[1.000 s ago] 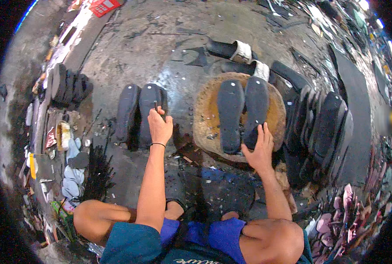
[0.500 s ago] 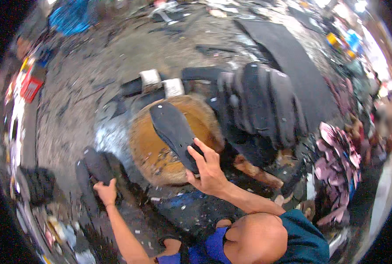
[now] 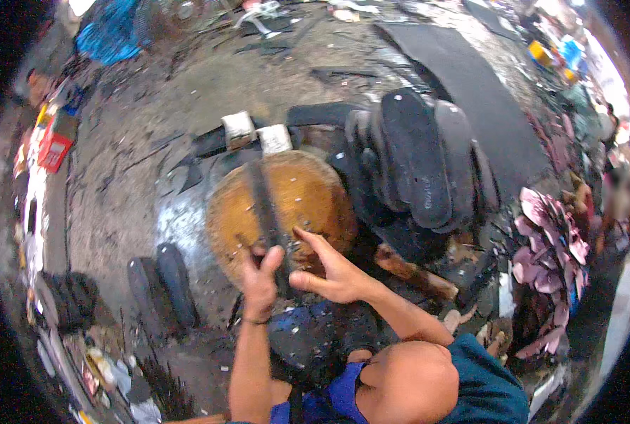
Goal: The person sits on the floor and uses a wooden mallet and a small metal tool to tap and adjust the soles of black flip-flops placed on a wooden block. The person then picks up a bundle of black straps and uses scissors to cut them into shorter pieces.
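A dark shoe sole [image 3: 262, 201], smeared by motion, is tilted on its edge above a round wooden block [image 3: 315, 177]. My left hand [image 3: 260, 283] is at the near part of the sole, its thumb against it and its fingers on the left side. To the right of the sole, my right hand [image 3: 333, 275] has its thumb and fingers spread, with the thumb close to or touching the sole. Dark scraps lie on the block's near side. Two more dark soles [image 3: 176, 283] lie side by side on the ground left of the block.
Right of the block stands a stack of dark soles [image 3: 414, 155], with a long black sheet [image 3: 463, 85] behind it. Two white-wrapped pieces [image 3: 239, 129] touch the block's far side. A pile of pink cut pieces [image 3: 541, 247] lies at right, and a wooden stick [image 3: 417, 272] nearer.
My left hand has left the soles at the left and come to the block. The sole has turned from lying flat in my right hand to standing on edge, and my right hand's fingers have spread.
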The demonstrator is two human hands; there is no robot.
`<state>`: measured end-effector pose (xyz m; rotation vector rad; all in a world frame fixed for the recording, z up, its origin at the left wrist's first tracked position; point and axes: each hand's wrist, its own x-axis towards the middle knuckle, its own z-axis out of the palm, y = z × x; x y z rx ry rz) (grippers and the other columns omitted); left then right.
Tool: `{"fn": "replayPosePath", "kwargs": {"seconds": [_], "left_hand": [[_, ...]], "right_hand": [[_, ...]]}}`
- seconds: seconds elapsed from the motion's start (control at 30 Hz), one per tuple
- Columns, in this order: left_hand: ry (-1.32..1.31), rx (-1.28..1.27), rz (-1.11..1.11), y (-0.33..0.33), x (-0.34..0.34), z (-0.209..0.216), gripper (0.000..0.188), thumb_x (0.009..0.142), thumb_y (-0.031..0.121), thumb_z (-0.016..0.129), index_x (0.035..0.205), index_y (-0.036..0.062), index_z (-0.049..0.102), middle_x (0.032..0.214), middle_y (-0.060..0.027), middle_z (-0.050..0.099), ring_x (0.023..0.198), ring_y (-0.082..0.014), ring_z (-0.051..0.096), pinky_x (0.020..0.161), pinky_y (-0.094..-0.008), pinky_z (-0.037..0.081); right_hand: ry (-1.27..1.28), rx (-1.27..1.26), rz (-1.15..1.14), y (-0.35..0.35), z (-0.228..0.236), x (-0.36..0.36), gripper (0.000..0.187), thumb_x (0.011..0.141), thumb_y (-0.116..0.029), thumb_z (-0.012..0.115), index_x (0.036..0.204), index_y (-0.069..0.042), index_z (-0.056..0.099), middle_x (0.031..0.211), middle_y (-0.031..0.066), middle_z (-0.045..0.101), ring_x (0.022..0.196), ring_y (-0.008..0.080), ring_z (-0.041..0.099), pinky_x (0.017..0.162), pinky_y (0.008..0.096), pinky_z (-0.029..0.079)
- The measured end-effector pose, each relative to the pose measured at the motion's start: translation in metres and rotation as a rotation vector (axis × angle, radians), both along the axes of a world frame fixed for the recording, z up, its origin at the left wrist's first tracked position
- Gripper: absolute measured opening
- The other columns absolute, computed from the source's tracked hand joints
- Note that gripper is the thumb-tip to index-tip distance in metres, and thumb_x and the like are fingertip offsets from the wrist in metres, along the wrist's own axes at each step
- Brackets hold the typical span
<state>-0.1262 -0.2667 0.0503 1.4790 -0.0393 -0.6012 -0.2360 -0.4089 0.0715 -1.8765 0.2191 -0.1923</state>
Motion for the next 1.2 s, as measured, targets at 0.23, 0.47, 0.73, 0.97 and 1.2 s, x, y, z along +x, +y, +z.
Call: {"fn": "replayPosePath", "kwargs": {"seconds": [0.23,0.47,0.73,0.97,1.2], "left_hand": [[-0.77,0.902,-0.043,0.019,0.004,-0.046,0.056,0.076,0.037,0.08,0.102,-0.0028,0.049,0.117,-0.0178,0.044,0.111,-0.0344,0.043,0.091,-0.0449,0.038],[-0.284,0.382,-0.076,0.023,-0.005,-0.023,0.023,0.095,0.016,0.061,0.108,-0.0017,0.058,0.102,-0.0075,0.061,0.094,-0.0199,0.061,0.084,-0.037,0.048],[0.116,-0.166,-0.151,-0.003,-0.044,-0.017,0.026,0.096,0.01,0.061,0.119,-0.0016,0.058,0.102,-0.0089,0.068,0.092,-0.0156,0.066,0.081,-0.0308,0.055],[-0.08,0.186,0.144,0.075,0.044,-0.053,0.029,0.101,0.019,0.052,0.125,0.0018,0.051,0.109,-0.011,0.063,0.093,-0.0161,0.063,0.079,-0.0307,0.055],[0.03,0.077,0.133,0.082,0.04,-0.089,0.03,0.1,0.017,0.054,0.123,-0.0016,0.053,0.109,-0.0094,0.063,0.094,-0.0159,0.062,0.079,-0.03,0.055]], "right_hand": [[-0.011,0.16,-0.399,0.0,-0.093,0.017,0.047,0.092,-0.004,0.059,0.136,-0.002,0.045,0.121,0.0171,0.059,0.106,0.0211,0.059,0.091,0.0324,0.048],[0.048,-0.019,-0.377,0.006,-0.059,-0.015,0.035,0.09,-0.013,0.065,0.122,-0.001,0.058,0.107,0.014,0.065,0.095,0.0219,0.064,0.086,0.0345,0.05],[0.3,0.785,-0.338,0.02,-0.056,-0.06,0.024,0.101,-0.026,0.053,0.094,-0.004,0.06,0.08,0.0013,0.06,0.074,0.0095,0.057,0.065,0.0265,0.047],[0.726,-0.991,-0.562,-0.047,-0.064,-0.226,0.06,0.08,-0.029,0.071,0.129,-0.002,0.047,0.122,0.0238,0.053,0.118,0.0403,0.048,0.1,0.0483,0.036],[1.03,-0.061,-0.278,-0.046,-0.007,-0.251,0.085,0.074,-0.039,0.081,0.134,-0.001,0.035,0.123,0.0227,0.05,0.116,0.0359,0.05,0.095,0.0442,0.041]]}}
